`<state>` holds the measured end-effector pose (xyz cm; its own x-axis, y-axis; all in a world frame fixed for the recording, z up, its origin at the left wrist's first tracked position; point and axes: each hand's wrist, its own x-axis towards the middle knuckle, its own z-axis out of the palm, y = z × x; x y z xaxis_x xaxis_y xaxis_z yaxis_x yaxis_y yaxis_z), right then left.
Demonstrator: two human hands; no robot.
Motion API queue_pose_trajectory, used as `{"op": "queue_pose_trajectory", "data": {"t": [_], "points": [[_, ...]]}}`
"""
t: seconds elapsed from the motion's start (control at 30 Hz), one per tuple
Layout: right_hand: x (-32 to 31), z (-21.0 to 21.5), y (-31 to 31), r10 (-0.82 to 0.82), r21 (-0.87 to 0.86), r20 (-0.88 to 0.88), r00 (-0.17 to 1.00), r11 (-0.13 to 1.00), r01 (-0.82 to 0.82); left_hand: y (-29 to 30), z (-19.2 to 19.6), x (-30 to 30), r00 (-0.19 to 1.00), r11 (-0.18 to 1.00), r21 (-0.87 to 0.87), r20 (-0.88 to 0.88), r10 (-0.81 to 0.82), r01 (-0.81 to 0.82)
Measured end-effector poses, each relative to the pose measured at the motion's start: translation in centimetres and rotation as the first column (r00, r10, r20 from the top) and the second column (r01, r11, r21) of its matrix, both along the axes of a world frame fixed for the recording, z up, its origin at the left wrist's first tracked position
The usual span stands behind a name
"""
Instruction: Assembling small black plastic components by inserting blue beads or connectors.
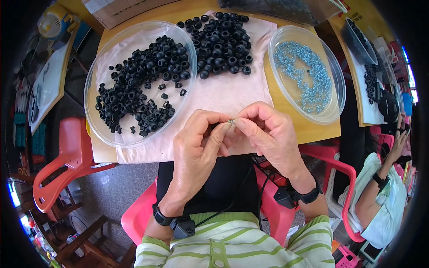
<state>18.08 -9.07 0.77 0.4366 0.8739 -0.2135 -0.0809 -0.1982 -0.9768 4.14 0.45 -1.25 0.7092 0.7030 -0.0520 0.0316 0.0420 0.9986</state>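
- a small assembly workshop: clear round plastic trays of black rubber grommets and tiny blue-silver metal parts
- a co-worker sits at the adjoining wooden bench

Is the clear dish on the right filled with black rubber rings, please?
No, the right dish holds small pale blue metal pieces, not black rings.

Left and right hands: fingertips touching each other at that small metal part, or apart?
Touching. The head view shows the left hand and right hand with fingertips pressed together around a small metal part, with no gap between them, above the pale cloth.
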Motion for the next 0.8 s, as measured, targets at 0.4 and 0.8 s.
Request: {"op": "queue_pose_trajectory", "data": {"t": [0.4,0.8], "points": [[0.2,0.3,0.2,0.033,-0.014,-0.100,0.994,0.999,-0.035,-0.6,-0.6,0.3,0.998,0.995,0.076,0.030,0.063,-0.065],[0.5,0.5,0.1,0.061,-0.016,-0.166,0.984,0.998,-0.064,-0.2,0.5,0.2,0.997,0.985,0.171,-0.075,0.024,-0.010]]}}
